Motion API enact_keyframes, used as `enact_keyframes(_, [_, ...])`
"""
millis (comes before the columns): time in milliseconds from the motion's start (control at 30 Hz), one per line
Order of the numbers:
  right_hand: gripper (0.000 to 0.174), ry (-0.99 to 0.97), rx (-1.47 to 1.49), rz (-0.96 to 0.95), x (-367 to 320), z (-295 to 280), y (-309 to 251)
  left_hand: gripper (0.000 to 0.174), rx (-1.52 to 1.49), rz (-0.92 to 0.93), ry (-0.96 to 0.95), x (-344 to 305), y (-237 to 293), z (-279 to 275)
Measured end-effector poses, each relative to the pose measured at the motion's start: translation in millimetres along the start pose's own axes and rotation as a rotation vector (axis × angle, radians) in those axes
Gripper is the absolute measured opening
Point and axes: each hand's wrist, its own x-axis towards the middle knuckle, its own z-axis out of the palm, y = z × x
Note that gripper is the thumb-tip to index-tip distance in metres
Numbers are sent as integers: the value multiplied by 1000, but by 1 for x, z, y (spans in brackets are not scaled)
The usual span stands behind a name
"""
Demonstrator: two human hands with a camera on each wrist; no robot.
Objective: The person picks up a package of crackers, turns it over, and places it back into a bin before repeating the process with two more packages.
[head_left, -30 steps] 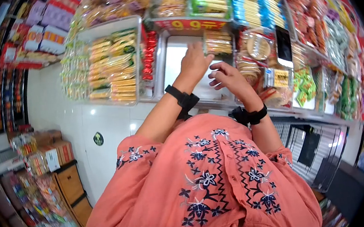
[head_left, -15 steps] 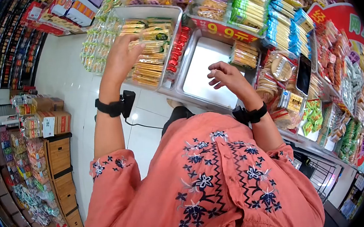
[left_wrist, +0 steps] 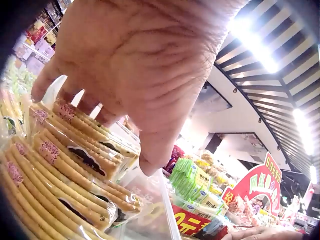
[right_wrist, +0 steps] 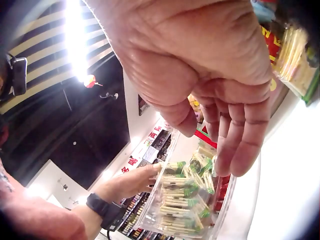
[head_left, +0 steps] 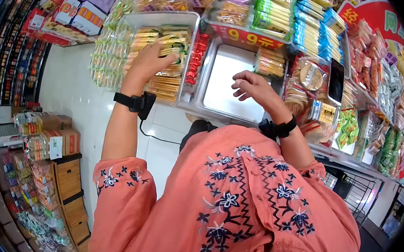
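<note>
My left hand point(head_left: 148, 62) is over a clear plastic bin point(head_left: 195, 21) of wrapped stick biscuits point(head_left: 164, 88) in the head view. In the left wrist view its fingers reach down at the top packs of stick biscuits point(left_wrist: 75, 142), the thumb point(left_wrist: 154, 150) spread away from them. My right hand point(head_left: 254, 88) hovers with loosely bent fingers and nothing in them, above a white-bottomed tray point(head_left: 226, 76). At that tray's far right corner lies a pack of stick biscuits point(head_left: 270, 62).
Red-wrapped sweets point(head_left: 197, 60) fill a narrow gap between bin and tray. Behind stand green packs point(head_left: 275, 0) and a red price sign point(head_left: 246, 33). A phone point(head_left: 337, 82) lies on round biscuit packs point(head_left: 312, 76) at the right. Boxes point(head_left: 68, 142) stand on the left.
My left hand has moved left from the white-bottomed tray to the bin of stick biscuits and lowered onto the packs. The right hand stays over the tray; the view has turned left.
</note>
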Motion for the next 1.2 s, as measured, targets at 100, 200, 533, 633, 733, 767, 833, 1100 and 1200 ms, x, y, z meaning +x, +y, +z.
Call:
enact_keyframes(100, [36,18,0,0,-1,-1,0,79,-82,-30,22,6,-6,-1])
enact_keyframes(200, [36,26,-11,3,0,-3,2,69,-151,-65,-44,17,-11,-7])
enact_keyframes(533, [38,28,-2,-18,2,-11,1,34,-290,63,186,21,-26,-32])
enact_keyframes(633, [41,14,24,-46,2,-9,-15,34,-622,85,138,-4,14,-50])
enact_keyframes(733, [43,-33,143,-112,2,-6,-36,38,-800,83,35,-19,45,-51])
enact_keyframes(767, [46,-51,175,-137,3,-5,-43,39,-850,103,2,-22,51,-44])
enact_keyframes(833, [47,-62,250,-183,1,-1,-58,40,-920,134,-30,-31,68,-31])
enact_keyframes(1100, [38,-106,433,-279,2,4,-69,39,-945,169,-173,-36,112,10])
enact_keyframes(1200, [29,-54,505,-254,2,-1,-60,41,-968,165,-43,-35,123,15])
